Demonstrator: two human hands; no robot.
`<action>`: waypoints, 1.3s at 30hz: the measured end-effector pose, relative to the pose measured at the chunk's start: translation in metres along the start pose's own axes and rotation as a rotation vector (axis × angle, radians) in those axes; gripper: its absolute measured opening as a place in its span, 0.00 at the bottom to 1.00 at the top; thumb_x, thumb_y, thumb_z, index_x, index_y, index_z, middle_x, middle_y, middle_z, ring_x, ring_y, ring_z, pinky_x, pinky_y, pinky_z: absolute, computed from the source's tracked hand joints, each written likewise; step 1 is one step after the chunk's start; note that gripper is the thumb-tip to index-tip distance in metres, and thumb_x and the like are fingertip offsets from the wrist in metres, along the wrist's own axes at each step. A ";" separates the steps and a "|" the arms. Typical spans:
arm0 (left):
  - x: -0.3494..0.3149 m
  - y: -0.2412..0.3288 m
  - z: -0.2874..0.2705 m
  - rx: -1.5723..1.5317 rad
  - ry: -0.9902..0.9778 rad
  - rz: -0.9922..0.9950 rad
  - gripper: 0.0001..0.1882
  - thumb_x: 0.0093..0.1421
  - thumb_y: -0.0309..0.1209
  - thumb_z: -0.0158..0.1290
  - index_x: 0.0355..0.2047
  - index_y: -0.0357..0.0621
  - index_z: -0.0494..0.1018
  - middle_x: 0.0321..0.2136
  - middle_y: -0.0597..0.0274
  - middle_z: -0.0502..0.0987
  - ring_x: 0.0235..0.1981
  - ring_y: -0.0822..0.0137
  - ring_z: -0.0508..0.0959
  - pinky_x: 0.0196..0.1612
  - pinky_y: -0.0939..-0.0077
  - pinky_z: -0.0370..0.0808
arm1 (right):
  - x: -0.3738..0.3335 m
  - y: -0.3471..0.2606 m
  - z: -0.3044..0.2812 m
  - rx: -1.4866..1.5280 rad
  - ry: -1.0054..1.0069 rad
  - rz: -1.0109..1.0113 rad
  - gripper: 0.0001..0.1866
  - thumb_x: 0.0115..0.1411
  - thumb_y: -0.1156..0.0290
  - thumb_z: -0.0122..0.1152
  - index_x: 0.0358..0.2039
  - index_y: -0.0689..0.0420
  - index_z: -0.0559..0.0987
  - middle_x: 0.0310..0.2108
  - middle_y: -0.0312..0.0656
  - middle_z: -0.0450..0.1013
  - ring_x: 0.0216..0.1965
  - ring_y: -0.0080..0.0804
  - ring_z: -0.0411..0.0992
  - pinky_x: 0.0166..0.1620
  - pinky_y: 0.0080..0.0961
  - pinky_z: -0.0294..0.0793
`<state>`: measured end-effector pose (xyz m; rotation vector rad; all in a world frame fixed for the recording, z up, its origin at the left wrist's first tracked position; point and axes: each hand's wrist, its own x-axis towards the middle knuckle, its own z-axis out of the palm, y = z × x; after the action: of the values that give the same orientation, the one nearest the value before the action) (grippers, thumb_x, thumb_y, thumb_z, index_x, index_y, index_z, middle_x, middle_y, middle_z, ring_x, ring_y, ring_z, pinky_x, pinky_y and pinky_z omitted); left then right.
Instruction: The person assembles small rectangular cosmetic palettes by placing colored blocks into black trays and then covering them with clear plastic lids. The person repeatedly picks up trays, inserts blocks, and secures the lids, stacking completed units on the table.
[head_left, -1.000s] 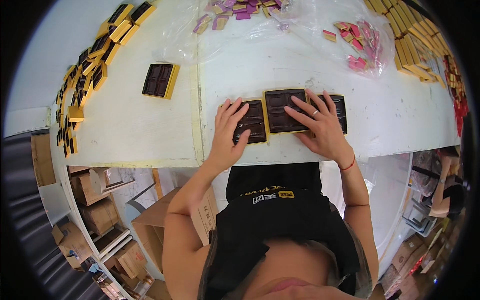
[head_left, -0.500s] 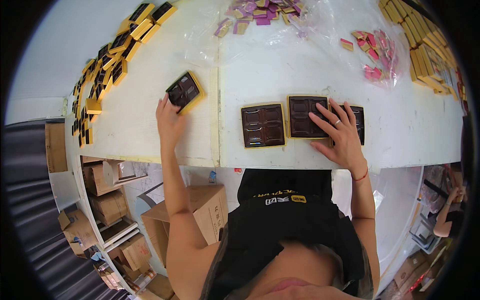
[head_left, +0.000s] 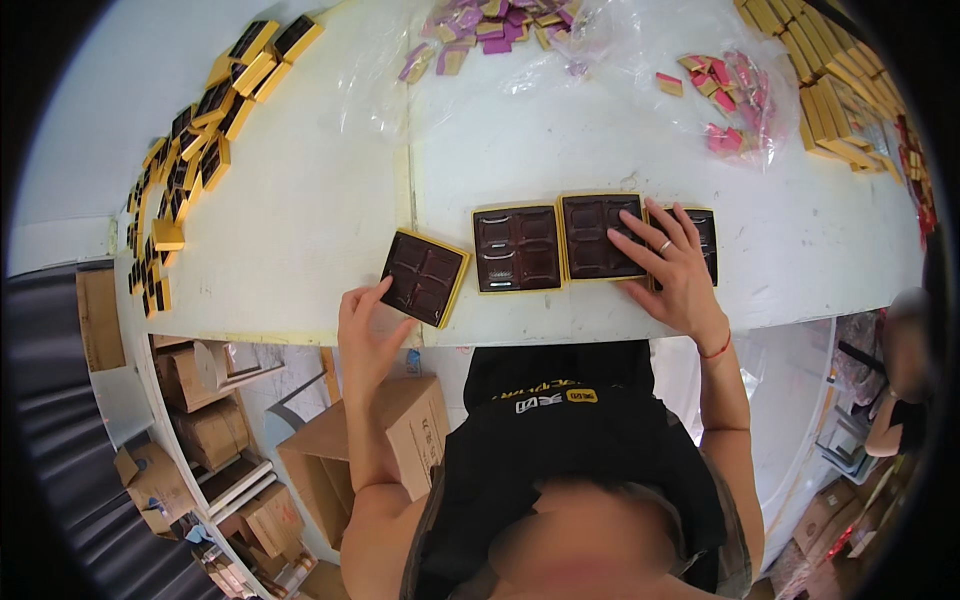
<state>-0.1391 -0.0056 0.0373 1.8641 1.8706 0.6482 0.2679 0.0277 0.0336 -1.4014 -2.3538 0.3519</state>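
Observation:
Four-pocket dark brown plastic trays sit in yellow-edged boxes along the table's near side. The leftmost box lies tilted, apart from the others. My left hand is at its lower left corner, index finger touching the left edge and thumb by the lower edge, fingers apart. To the right, a second box stands beside a middle box. My right hand lies spread over the middle box and a right-hand box, which it partly hides. The tray pockets that show hold nothing.
Many similar boxes are heaped along the far left edge. Purple-and-gold pieces and pink-and-gold pieces lie at the back on clear plastic. Yellow boxes are stacked far right. A cardboard carton stands below the table.
My left hand has brought the leftmost box from farther left toward me and the row, and its grip has loosened. My right hand has stayed on the boxes.

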 end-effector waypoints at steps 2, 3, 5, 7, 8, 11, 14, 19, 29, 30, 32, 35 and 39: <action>0.001 -0.006 0.003 0.020 0.047 -0.073 0.31 0.43 0.24 0.69 0.50 0.40 0.75 0.41 0.55 0.72 0.44 0.56 0.75 0.49 0.66 0.73 | 0.000 0.002 -0.002 0.008 0.005 -0.005 0.35 0.45 0.68 0.72 0.58 0.43 0.75 0.62 0.36 0.67 0.67 0.45 0.57 0.70 0.50 0.49; 0.003 -0.007 0.003 0.019 0.058 -0.051 0.29 0.44 0.24 0.69 0.49 0.39 0.76 0.41 0.55 0.72 0.44 0.56 0.75 0.48 0.67 0.73 | 0.000 0.002 -0.003 0.011 0.007 -0.005 0.35 0.45 0.69 0.72 0.58 0.43 0.75 0.62 0.36 0.67 0.67 0.45 0.57 0.70 0.50 0.49; 0.008 -0.010 0.005 0.015 0.078 -0.007 0.27 0.45 0.25 0.69 0.47 0.38 0.76 0.40 0.56 0.73 0.42 0.57 0.75 0.47 0.68 0.73 | -0.001 0.002 -0.003 0.028 -0.003 0.000 0.35 0.45 0.67 0.73 0.58 0.44 0.75 0.61 0.37 0.67 0.67 0.45 0.57 0.70 0.51 0.48; 0.011 0.001 0.019 -0.045 0.037 0.119 0.26 0.44 0.26 0.70 0.46 0.39 0.76 0.37 0.56 0.73 0.40 0.58 0.76 0.45 0.69 0.74 | 0.000 0.000 -0.006 0.060 -0.013 0.000 0.35 0.46 0.66 0.73 0.57 0.44 0.75 0.61 0.38 0.67 0.67 0.45 0.57 0.70 0.52 0.48; 0.012 0.013 0.026 0.009 0.023 0.146 0.25 0.44 0.27 0.70 0.44 0.39 0.76 0.35 0.56 0.73 0.39 0.59 0.76 0.43 0.68 0.74 | 0.002 -0.002 -0.013 0.066 -0.018 -0.005 0.33 0.47 0.63 0.73 0.56 0.47 0.76 0.59 0.40 0.68 0.67 0.45 0.58 0.69 0.53 0.47; 0.036 0.027 0.012 0.020 -0.079 0.062 0.21 0.47 0.28 0.70 0.42 0.41 0.77 0.33 0.58 0.74 0.32 0.66 0.76 0.36 0.73 0.73 | 0.031 0.010 -0.035 0.145 -0.057 -0.091 0.30 0.49 0.61 0.72 0.54 0.51 0.77 0.58 0.41 0.69 0.66 0.46 0.59 0.69 0.52 0.48; 0.094 0.054 0.021 -0.277 0.070 0.309 0.20 0.53 0.27 0.64 0.47 0.40 0.74 0.37 0.57 0.75 0.32 0.69 0.76 0.37 0.77 0.74 | 0.112 0.004 -0.030 0.228 0.054 -0.281 0.20 0.57 0.74 0.62 0.52 0.56 0.76 0.57 0.45 0.70 0.63 0.48 0.62 0.64 0.43 0.62; 0.281 0.076 0.135 -0.184 0.072 0.507 0.21 0.62 0.32 0.54 0.54 0.40 0.70 0.54 0.47 0.73 0.54 0.50 0.74 0.54 0.59 0.71 | 0.288 0.089 0.054 0.036 0.197 -0.025 0.12 0.55 0.77 0.53 0.40 0.60 0.80 0.45 0.59 0.73 0.43 0.55 0.74 0.49 0.44 0.74; 0.338 0.040 0.107 0.227 0.173 0.394 0.22 0.49 0.38 0.66 0.44 0.44 0.78 0.43 0.51 0.79 0.49 0.54 0.75 0.56 0.58 0.66 | 0.336 0.143 0.100 -0.097 0.308 0.039 0.10 0.51 0.75 0.58 0.34 0.61 0.81 0.41 0.56 0.74 0.45 0.54 0.74 0.49 0.42 0.75; 0.340 0.041 0.107 0.219 0.170 0.390 0.21 0.49 0.37 0.67 0.43 0.45 0.78 0.41 0.52 0.79 0.49 0.54 0.74 0.56 0.58 0.66 | 0.340 0.140 0.097 -0.143 0.267 -0.019 0.10 0.51 0.75 0.58 0.34 0.61 0.81 0.41 0.56 0.74 0.45 0.53 0.74 0.49 0.42 0.75; 0.343 0.039 0.115 0.177 0.227 0.439 0.19 0.50 0.35 0.66 0.42 0.46 0.78 0.37 0.54 0.79 0.44 0.57 0.76 0.52 0.60 0.68 | 0.336 0.132 0.097 -0.194 0.166 -0.003 0.09 0.50 0.75 0.58 0.32 0.60 0.82 0.41 0.55 0.74 0.45 0.52 0.74 0.48 0.41 0.75; 0.329 0.030 0.107 -0.048 0.075 0.239 0.17 0.51 0.30 0.64 0.42 0.49 0.77 0.35 0.58 0.79 0.40 0.60 0.76 0.46 0.66 0.71 | 0.315 0.074 0.072 -0.261 0.087 -0.038 0.09 0.51 0.75 0.57 0.32 0.60 0.82 0.40 0.54 0.75 0.43 0.50 0.75 0.47 0.40 0.75; 0.280 0.075 0.089 -0.607 -0.135 0.166 0.12 0.53 0.24 0.61 0.39 0.48 0.75 0.30 0.64 0.77 0.31 0.71 0.75 0.40 0.77 0.72 | 0.298 0.092 0.054 -0.258 0.243 -0.124 0.08 0.52 0.73 0.57 0.31 0.58 0.82 0.34 0.54 0.77 0.41 0.49 0.76 0.46 0.40 0.75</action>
<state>-0.0297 0.2763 0.0194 1.6099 1.2507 0.9870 0.1877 0.3330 0.0051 -1.3123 -2.3281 -0.1542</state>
